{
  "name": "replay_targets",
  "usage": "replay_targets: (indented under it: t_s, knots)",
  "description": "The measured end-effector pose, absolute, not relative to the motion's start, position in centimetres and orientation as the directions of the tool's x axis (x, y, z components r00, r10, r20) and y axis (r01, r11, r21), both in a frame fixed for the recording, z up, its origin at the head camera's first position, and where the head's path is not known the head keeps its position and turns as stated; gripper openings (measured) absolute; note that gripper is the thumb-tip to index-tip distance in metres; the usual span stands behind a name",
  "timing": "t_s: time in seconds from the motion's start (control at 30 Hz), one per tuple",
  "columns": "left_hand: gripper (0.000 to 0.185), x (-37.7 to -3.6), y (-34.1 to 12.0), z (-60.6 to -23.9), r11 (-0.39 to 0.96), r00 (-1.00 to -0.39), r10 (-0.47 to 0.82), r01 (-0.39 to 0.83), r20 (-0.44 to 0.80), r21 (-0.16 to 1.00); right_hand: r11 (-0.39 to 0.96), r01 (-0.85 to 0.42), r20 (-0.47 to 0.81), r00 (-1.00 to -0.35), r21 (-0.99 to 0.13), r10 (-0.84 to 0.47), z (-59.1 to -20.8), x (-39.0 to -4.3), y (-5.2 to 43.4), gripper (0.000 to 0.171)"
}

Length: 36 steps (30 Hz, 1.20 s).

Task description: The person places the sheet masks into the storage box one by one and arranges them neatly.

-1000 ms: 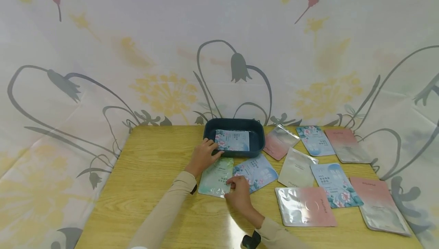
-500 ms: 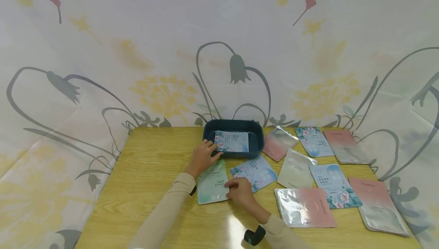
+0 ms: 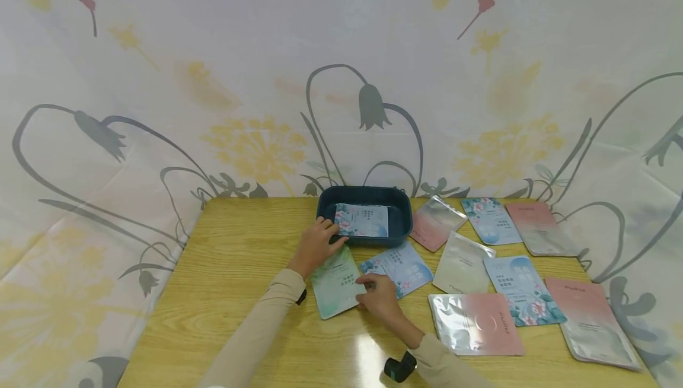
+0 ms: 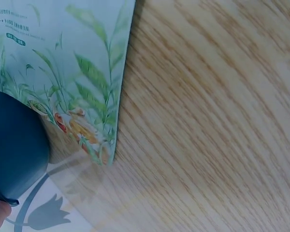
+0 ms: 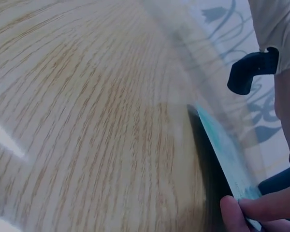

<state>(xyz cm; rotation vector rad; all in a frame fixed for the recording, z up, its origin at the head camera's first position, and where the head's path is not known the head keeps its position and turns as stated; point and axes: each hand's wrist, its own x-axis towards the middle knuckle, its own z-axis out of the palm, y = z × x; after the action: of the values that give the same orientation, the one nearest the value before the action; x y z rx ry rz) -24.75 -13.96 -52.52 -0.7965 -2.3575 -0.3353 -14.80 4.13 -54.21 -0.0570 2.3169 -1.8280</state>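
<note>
My right hand [image 3: 380, 300] pinches the right edge of a green sheet mask packet [image 3: 337, 284] between thumb and fingers. In the right wrist view this packet [image 5: 227, 150] is tilted, its edge raised over a dark shadow on the table. Printed leaves cover the packet [image 4: 87, 72] in the left wrist view. My left hand [image 3: 315, 245] grips the front left corner of a dark blue basin [image 3: 405, 222], with one fingertip at the rim in the left wrist view. Inside the basin lies a blue floral sheet mask packet [image 3: 363, 220]. Part of the green packet is hidden under my left hand.
Right of the green packet lies a blue floral packet [image 3: 408, 269]. Several more packets spread over the right side of the wooden table [image 3: 240, 245], among them a pink one [image 3: 480, 324] and a pale silver one [image 3: 463, 262]. A flower-printed cloth [image 3: 256, 79] hangs behind.
The green packet has turned and its near end has come toward the table's front, with my right hand still pinching its edge. My left hand and the basin have stayed in place.
</note>
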Motion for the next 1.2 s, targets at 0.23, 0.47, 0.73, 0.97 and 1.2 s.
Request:
replay_targets:
  t_s: [0.23, 0.47, 0.73, 0.97, 1.2]
  knots:
    - [0.024, -24.9, -13.9, -52.9, 0.788, -0.621, 0.452, 0.614, 0.64, 0.039, 0.246, 0.003, -0.029, -0.995, -0.969, -0.1, -54.5, -14.9, 4.8, 0.029]
    - [0.023, -25.2, -13.9, -52.9, 0.786, -0.635, 0.468, 0.616, 0.614, 0.039, 0.303, 0.006, -0.028, -0.997, -0.953, -0.07, -54.5, -15.6, 5.9, 0.029]
    - [0.022, -25.2, -14.1, -53.1, 0.786, -0.636, 0.467, 0.617, 0.614, 0.04, 0.306, 0.04, -0.062, -0.996, -0.951, -0.06, -54.3, -16.3, 7.4, 0.032]
    - [0.022, -25.1, -14.0, -53.0, 0.778, -0.628, 0.466, 0.627, 0.623, 0.05, 0.295, 0.107, -0.126, -0.991, -0.949, -0.045, -53.5, -16.7, 8.6, 0.03]
    - [0.021, -25.0, -14.0, -52.7, 0.775, -0.633, 0.459, 0.628, 0.623, 0.067, 0.275, 0.177, -0.197, -0.979, -0.945, -0.046, -52.6, -17.1, 10.0, 0.031]
